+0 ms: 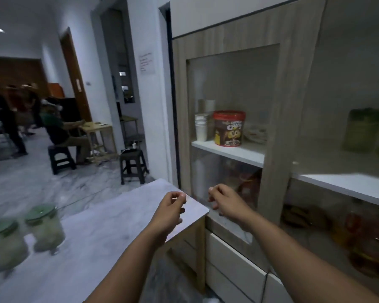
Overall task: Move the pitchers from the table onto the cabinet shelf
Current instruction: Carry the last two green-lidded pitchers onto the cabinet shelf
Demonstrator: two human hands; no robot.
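At far left on the marble table [101,226] stood two pitchers with green lids, blurred: one pitcher [6,243] at the frame's edge and a second pitcher [45,228] just beside it to the right, both upright and well apart from the hands. Behind them, across the floor, were two dark stools [132,166] and a small wooden table, with people around it too blurred to make out. Over the table's right corner hung the left hand [170,212], fingers loosely curled inward, holding nothing. Just beside it, past the table edge and in front of the cabinet [276,132], hung the right hand [227,203], likewise loosely curled and empty. Behind the cabinet's glass door, a white shelf [230,153] carried a stack of paper cups [201,130], a red-lidded tub [228,128] and some plates. Further right, on another shelf [346,186], two green-lidded pitchers [364,130] already stood, dim and hazy.
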